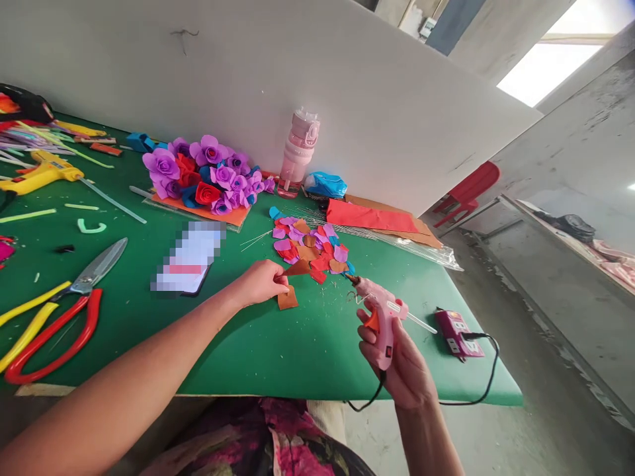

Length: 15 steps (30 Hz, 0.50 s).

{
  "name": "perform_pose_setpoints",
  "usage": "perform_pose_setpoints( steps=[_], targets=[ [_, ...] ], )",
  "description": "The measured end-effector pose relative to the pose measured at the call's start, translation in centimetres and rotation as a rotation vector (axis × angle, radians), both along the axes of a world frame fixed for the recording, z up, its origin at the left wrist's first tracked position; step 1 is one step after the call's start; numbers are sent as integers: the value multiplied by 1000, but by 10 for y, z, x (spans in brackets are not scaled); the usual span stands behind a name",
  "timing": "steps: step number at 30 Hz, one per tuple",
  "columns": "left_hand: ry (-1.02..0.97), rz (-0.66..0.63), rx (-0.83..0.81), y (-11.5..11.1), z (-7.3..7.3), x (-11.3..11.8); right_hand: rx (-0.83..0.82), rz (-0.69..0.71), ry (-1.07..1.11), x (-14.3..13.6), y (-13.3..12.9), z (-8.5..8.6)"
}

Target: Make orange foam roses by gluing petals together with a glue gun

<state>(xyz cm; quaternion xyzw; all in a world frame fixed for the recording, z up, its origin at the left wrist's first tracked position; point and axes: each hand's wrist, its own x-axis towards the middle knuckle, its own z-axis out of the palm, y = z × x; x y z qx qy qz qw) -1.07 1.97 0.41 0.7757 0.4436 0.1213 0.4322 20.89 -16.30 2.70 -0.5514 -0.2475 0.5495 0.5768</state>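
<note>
Near the middle of the green table, my left hand point(262, 284) pinches a brown petal-shaped piece point(297, 268). Just below its fingers is a small brown square point(287, 299); whether the two are joined I cannot tell. My right hand point(404, 360) is wrapped round a pink hot glue gun point(381, 311), with its nozzle pointing up and left and a clear glue stick out of its back. Beyond both hands lies a loose heap of cut petals point(317, 248) in red, purple, brown and blue.
Finished purple and red flowers point(206, 175) lie at the back, beside a pink bottle point(299, 153). A blurred phone point(188, 258), large scissors point(84, 291) and a yellow glue gun point(44, 173) are leftward. The gun's black cord hangs near a maroon power box point(457, 334) at right.
</note>
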Motion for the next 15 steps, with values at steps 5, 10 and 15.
perform_pose_setpoints(
  steps=[5, 10, 15],
  targets=[
    [10, -12, -8, 0, 0, -1, -63, 233, -277, -13, 9, 12],
    [3, -5, -11, 0, 0, 0, -81, 398, -610, -29, 20, 32],
    [1, -4, -10, 0, -1, 0, -50, 495, -838, -30, 28, 36]
  ],
)
